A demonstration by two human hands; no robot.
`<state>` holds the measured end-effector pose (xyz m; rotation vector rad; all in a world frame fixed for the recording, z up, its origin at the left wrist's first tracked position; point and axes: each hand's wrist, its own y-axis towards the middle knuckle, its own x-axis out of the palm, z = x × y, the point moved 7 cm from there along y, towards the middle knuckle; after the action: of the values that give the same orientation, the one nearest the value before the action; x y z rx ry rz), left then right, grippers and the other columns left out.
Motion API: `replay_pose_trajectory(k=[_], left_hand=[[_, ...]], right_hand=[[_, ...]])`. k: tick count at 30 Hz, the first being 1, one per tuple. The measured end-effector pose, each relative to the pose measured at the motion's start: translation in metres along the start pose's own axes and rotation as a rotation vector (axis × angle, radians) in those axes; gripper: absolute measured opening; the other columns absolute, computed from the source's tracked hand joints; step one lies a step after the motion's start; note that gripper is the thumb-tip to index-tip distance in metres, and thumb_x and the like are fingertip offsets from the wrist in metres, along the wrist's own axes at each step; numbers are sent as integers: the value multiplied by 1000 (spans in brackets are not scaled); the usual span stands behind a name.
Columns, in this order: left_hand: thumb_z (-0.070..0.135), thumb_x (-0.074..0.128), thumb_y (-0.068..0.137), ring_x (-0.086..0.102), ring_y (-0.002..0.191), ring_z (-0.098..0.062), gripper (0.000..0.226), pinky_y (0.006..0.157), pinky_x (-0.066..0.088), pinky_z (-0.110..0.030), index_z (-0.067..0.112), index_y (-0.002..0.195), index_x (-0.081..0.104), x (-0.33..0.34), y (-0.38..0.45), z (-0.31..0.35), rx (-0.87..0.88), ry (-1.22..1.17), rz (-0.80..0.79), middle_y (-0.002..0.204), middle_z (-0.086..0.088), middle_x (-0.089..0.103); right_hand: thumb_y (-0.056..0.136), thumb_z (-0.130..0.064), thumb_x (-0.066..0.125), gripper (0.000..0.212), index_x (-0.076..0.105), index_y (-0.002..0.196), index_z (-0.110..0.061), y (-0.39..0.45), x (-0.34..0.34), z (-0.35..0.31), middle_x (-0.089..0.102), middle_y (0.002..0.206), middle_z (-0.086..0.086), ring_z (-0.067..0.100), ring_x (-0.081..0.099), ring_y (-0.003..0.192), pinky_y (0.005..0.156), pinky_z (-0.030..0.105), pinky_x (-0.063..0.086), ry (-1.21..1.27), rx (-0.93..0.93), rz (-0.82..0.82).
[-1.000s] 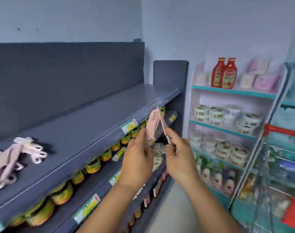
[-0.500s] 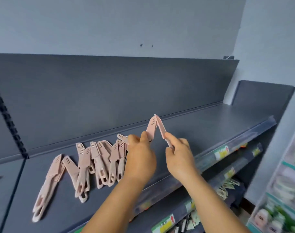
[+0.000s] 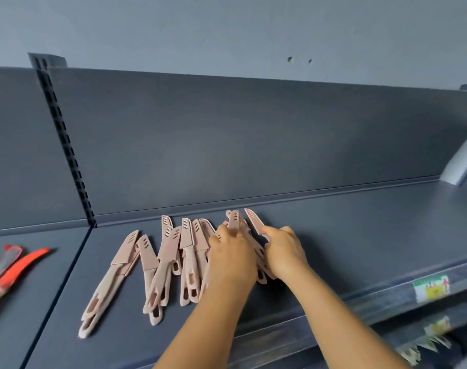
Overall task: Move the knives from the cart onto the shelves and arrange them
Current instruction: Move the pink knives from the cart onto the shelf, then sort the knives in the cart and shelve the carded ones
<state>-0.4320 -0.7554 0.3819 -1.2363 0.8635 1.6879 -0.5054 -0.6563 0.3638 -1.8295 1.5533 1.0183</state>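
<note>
Several pale pink sheathed knives (image 3: 158, 262) lie in an uneven row on the dark grey top shelf (image 3: 360, 230), blades toward the back panel. My left hand (image 3: 232, 259) grips one pink knife (image 3: 233, 221) at the row's right end, its tip sticking up past my fingers. My right hand (image 3: 285, 251) holds another pink knife (image 3: 255, 221) just to the right, its blade slanting up and left. Both hands are low over the shelf, and the handles of the two held knives are hidden under them.
Red and orange knives (image 3: 19, 265) lie on the neighbouring shelf section at the far left, beyond the slotted upright (image 3: 67, 145). A price label (image 3: 430, 288) sits on the shelf's front rail. More labels show on a lower shelf at the bottom right.
The view has swung left from the aisle to the shelf. Both hands, each holding a pink knife, have come down from mid-air to the right end of the row.
</note>
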Motion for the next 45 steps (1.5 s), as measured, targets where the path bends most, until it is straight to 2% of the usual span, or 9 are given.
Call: replay_pose_trajectory(k=[4, 6, 8, 14, 18, 23, 28, 34, 45], left_hand=[[15, 46, 82, 30, 124, -35, 45, 102, 28, -38, 7, 126, 49, 10, 10, 0, 9, 64, 0, 136, -13, 38], [19, 47, 85, 21, 131, -35, 47, 108, 23, -41, 10, 132, 46, 12, 11, -1, 5, 69, -19, 142, -11, 30], [21, 44, 88, 13, 137, -32, 52, 112, 16, -44, 11, 139, 38, 13, 10, -1, 27, 104, -9, 149, -9, 22], [25, 37, 93, -6, 146, -27, 72, 118, 2, -46, 5, 150, -2, 20, 8, -7, 43, 94, -29, 159, -11, 0], [23, 31, 97, -10, 146, -24, 67, 118, -2, -42, 11, 151, -6, 8, 1, -1, 120, -12, 50, 160, -8, -5], [29, 29, 99, -1, 147, -23, 61, 119, 5, -38, 12, 152, 4, -8, -19, 23, 308, -43, 149, 159, -6, 7], [32, 31, 100, 18, 143, -23, 54, 116, 18, -33, 13, 149, 20, 3, -54, 57, 531, -124, 132, 152, -7, 27], [25, 37, 96, 42, 129, -29, 47, 108, 31, -34, 8, 139, 42, 44, -116, 113, 803, -216, 26, 136, -9, 50], [31, 39, 98, 29, 136, -18, 51, 110, 23, -27, 17, 146, 27, 158, -240, 214, 1141, -160, -348, 148, 0, 35]], right_hand=[[93, -21, 39, 29, 57, 116, -16, 12, 10, 6, 49, 118, 6, 24, 48, 87, 75, 33, 42, -52, 52, -47], [95, -23, 36, 31, 57, 116, -15, 13, 12, 3, 47, 127, 6, 27, 46, 106, 87, 35, 44, -118, 23, -84], [99, -23, 29, 36, 55, 123, -19, 11, 10, 0, 42, 137, 2, 27, 39, 120, 94, 36, 38, -169, -12, -94], [101, -35, 19, 44, 45, 135, -25, 3, 11, -6, 34, 148, -4, 26, 33, 129, 102, 39, 31, -226, -54, -173], [102, -40, 20, 49, 19, 150, -31, -11, -3, -6, 19, 157, -7, 24, 20, 141, 111, 41, 22, -180, -70, -99], [102, -39, 24, 50, 19, 150, -30, -45, -31, 8, 20, 157, -8, 20, 16, 143, 113, 40, 18, -143, -61, 39], [102, -37, 29, 49, 24, 149, -27, -90, -59, 42, 27, 155, -7, 18, 21, 141, 114, 38, 19, -101, 48, 179], [100, -37, 34, 49, 30, 147, -25, -173, -81, 121, 32, 152, -4, 19, 29, 139, 114, 35, 22, -73, 290, 285], [98, -39, 40, 50, 36, 144, -21, -336, -87, 277, 37, 149, -1, 20, 35, 135, 112, 37, 28, 2, 810, 429]])
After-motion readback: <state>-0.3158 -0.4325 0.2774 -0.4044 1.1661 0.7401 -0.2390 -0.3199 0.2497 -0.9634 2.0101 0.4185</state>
